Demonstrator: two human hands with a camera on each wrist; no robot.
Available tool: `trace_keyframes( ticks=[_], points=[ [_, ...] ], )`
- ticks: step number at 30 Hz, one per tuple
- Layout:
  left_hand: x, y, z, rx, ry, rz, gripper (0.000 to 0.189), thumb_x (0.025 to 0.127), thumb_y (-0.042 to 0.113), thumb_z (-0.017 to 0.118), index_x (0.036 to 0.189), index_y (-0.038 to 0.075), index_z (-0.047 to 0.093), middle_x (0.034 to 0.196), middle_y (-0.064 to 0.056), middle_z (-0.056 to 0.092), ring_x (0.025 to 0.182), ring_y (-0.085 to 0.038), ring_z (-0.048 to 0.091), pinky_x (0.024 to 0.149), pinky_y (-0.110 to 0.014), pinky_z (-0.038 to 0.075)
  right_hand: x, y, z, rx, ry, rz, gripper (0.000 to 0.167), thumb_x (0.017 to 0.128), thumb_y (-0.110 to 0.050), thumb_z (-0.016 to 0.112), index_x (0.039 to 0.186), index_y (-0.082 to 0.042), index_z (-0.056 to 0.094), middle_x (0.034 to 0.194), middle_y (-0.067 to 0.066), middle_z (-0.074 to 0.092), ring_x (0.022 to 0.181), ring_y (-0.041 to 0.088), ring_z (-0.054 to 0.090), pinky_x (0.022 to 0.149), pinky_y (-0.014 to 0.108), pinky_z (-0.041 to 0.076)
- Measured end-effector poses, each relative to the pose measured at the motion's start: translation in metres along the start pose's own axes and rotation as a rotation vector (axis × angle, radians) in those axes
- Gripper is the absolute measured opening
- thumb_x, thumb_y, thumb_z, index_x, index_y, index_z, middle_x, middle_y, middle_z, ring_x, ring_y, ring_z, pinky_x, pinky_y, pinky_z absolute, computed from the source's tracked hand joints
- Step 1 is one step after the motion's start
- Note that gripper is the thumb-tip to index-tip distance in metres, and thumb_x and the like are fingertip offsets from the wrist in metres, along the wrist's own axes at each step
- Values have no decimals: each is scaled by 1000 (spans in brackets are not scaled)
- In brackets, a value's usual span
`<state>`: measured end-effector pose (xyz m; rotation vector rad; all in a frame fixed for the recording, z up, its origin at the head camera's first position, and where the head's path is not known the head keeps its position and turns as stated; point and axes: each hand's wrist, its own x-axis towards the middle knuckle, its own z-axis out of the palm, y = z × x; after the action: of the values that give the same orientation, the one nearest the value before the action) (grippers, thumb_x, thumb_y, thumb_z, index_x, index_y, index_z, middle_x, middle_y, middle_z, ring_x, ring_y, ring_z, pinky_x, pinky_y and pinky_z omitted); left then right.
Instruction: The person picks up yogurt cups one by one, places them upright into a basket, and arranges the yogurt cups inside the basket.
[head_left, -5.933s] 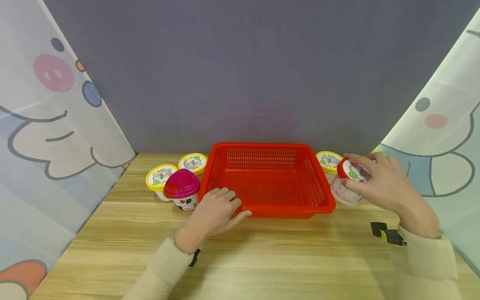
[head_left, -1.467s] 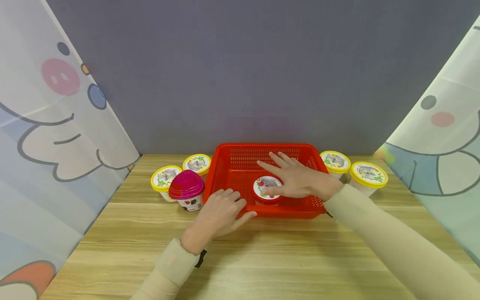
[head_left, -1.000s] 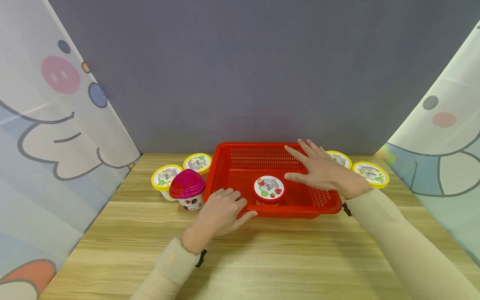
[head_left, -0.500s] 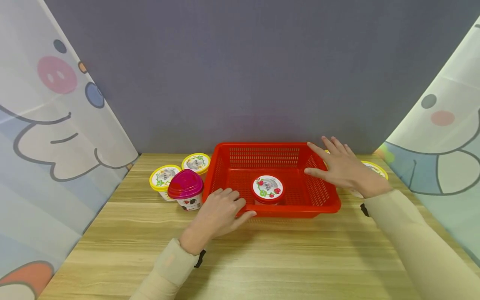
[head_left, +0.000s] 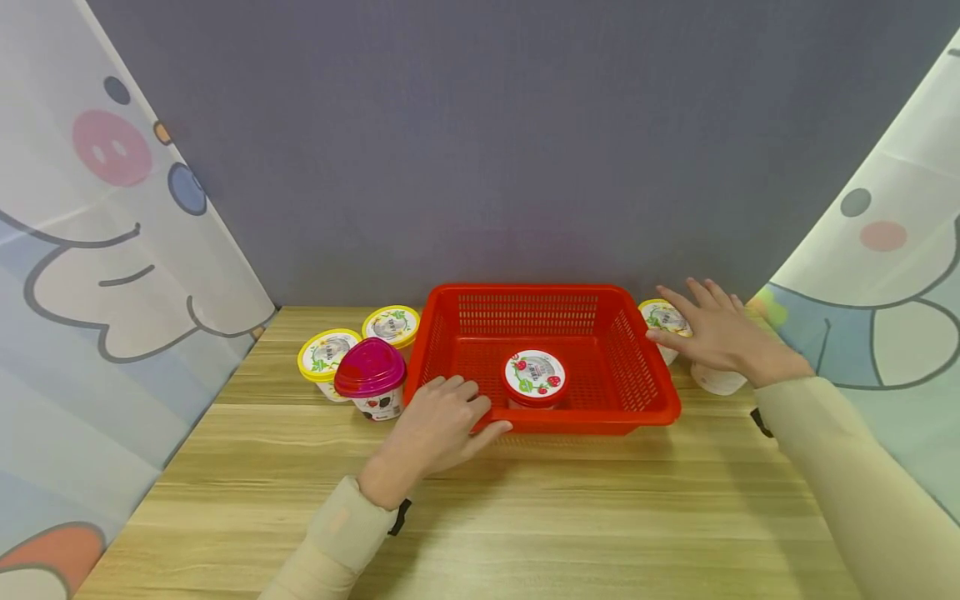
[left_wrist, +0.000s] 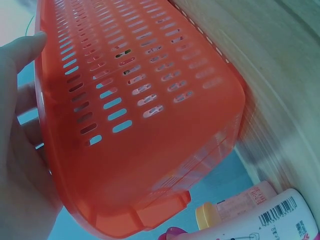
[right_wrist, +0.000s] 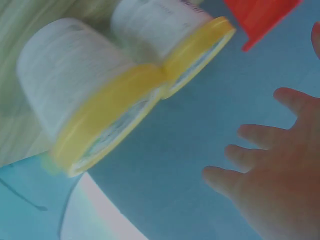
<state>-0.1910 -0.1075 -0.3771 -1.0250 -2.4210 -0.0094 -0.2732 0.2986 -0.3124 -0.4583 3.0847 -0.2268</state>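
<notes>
The red basket [head_left: 588, 422] has room right of the red-lidded cup [head_left: 536, 377], while the left hand [head_left: 435, 425] blocks its near-left rim.

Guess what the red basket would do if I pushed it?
The basket would probably slide rather than tip, because it's wide and low on the table. It's likely light for its size, since its sides are full of slots. It looks like plastic holding its shape, so it may be fairly stiff.

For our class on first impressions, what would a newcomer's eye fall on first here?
Probably the bright red perforated basket in the centre, holding one red-lidded tub. Next, the magenta-lidded tub left of the basket, in front of two yellow-lidded tubs.
</notes>
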Motion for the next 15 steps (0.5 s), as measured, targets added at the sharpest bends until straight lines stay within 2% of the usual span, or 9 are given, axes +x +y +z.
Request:
trace_keyframes(
  ticks=[7,15],
  points=[
    [0,0,0,-5,0,2,41,97,53,61,78,18,69,73,3,61,72,-18,54,69,-32,48,-2,17,4,8,-8,48,88,98,-64,49,161,-10,22,157,43,12,142,66,6,108,78,7],
    [0,0,0,1,4,7,41,97,53,62,76,18,68,72,3,60,70,-17,54,67,-31,47,-4,31,5,17,-15,61,87,99,-63,48,159,-5,25,155,46,13,139,69,7,106,80,5]
  ],
)
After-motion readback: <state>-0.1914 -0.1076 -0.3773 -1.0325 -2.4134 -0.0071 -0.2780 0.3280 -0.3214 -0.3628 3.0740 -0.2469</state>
